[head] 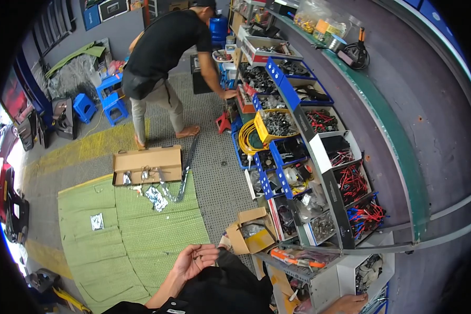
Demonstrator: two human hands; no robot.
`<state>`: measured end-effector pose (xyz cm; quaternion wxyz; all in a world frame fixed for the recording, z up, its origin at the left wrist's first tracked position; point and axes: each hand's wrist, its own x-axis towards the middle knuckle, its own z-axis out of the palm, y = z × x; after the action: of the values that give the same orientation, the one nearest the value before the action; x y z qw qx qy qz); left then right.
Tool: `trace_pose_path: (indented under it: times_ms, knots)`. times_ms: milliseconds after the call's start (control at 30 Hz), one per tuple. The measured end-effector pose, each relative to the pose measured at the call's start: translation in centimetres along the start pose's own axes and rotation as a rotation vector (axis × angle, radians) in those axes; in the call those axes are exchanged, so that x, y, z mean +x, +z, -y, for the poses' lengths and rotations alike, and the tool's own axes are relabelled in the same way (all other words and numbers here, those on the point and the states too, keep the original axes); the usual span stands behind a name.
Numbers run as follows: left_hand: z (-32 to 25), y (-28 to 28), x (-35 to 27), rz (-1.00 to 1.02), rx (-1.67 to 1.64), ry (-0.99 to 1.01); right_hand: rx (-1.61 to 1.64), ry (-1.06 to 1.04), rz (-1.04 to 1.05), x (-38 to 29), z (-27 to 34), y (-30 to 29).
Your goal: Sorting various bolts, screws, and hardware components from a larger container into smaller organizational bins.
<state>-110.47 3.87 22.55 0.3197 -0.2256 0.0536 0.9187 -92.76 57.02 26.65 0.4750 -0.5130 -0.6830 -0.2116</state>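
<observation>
My left hand [196, 260] is held palm up in front of my dark clothing, its fingers loosely curled and nothing plainly in it. At the lower right, my right hand [347, 304] reaches to the lower edge of a white box [347, 274] on the shelf rack. Small parts [369, 272] lie inside that box. The right fingertips are partly hidden, so a grip cannot be made out. Close beside it, a blue-edged bin [382, 302] holds long thin metallic pieces.
Shelves of parts bins [276, 125] run along the right wall. An open cardboard box [249, 235] juts out beside them. Over a green mat [157, 243] lies an open flat carton [147, 161]. Another person [165, 59] bends toward the shelves; blue stools [114, 108] stand behind.
</observation>
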Motion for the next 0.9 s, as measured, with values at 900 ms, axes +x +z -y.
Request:
trace_pose_path:
  times_ms: [900]
  knots:
    - [-5.9,12.2,15.4,0.046,0.229,-0.074,-0.324,-0.466,0.068,2.2,6.1,-3.9]
